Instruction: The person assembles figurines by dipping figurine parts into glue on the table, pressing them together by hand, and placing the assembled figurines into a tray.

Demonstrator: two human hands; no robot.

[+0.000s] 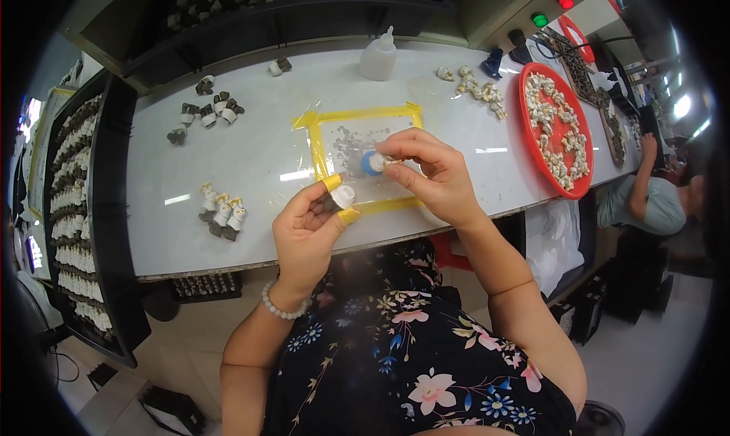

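Between the yellow-taped thumb and forefinger of my left hand [300, 234] is a small white figurine part [344, 196]. My right hand [437, 174] pinches a small white piece with a gold-coloured edge [378, 161], just above and right of the left hand. That piece is at a round blue pad [366, 164]; whether it touches the pad cannot be made out. Under both hands, yellow tape [315, 151] frames a rectangle of the white worktable [258, 147], dotted with clear droplets. Standing figurines with white bodies and dark bases [225, 214] are left of my left hand.
At the right, a red tray [525, 105] holds many small white-and-gold pieces, with loose ones [487, 92] beside it. A white squeeze bottle [378, 59] stands at the back. Dark-and-white parts [220, 110] lie back left. A black tray [114, 208] of figurines borders the left; a co-worker [646, 204] sits far right.
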